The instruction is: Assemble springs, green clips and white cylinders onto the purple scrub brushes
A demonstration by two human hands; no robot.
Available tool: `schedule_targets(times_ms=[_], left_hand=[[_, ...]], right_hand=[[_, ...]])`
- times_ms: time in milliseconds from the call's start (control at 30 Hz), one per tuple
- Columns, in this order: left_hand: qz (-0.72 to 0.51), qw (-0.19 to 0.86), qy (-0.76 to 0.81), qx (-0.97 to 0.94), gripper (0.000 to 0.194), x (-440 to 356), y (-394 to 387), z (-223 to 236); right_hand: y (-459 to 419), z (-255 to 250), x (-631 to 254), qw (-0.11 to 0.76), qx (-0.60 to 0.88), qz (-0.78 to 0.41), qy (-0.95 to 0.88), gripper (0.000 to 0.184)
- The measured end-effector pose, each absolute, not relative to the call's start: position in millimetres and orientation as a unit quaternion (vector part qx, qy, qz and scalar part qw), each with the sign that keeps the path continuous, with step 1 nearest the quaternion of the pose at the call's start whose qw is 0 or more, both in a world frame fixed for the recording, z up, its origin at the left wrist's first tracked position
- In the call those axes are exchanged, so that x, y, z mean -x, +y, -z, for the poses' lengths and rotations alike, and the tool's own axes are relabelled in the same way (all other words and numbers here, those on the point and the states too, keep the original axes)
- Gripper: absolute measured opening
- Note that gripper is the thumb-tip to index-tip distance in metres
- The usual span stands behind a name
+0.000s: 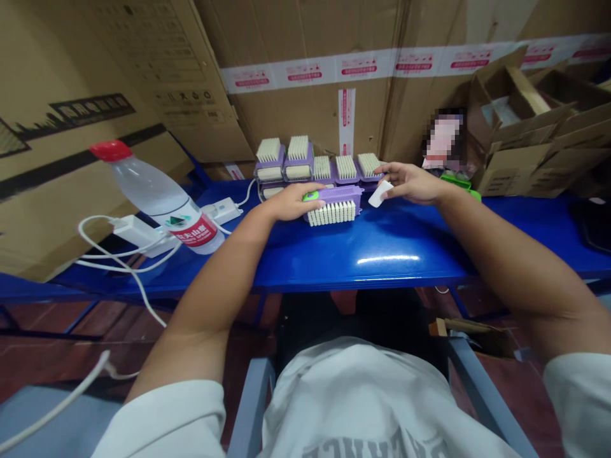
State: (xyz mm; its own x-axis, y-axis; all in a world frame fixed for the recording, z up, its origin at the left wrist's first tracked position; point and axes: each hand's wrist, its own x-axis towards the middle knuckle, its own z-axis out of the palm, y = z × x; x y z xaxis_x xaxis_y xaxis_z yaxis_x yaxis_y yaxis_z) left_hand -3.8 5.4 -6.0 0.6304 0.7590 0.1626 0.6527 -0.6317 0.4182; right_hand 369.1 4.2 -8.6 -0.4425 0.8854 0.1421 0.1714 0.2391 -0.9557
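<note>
Purple scrub brush (333,205), gripped under left hand (296,202), right hand (410,183) pinching white tag (380,194) just beside it

Red-capped water bottle (157,194) lying down, white power strip (222,210), white cables (133,280), blue table (334,254), cardboard boxes (525,127)

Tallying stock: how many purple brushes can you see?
6 at least: one brush under the left hand, five more in a row behind it; others may hide beneath the left pair.
</note>
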Motion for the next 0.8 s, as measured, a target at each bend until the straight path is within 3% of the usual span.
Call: schedule_targets(times_ms=[133,800], left_hand=[[-0.162,0.168,0.402,-0.885,0.086,3.3,4.6,6.3],[-0.168,0.196,0.382,-0.887,0.086,0.9,1.6,5.5]], right_hand=[[8.8,14.9,-365.8,0.366,0.384,-0.466,-0.709,0.073],[6.6,27.1,-352.8,0.328,0.391,-0.461,-0.726,0.068]])
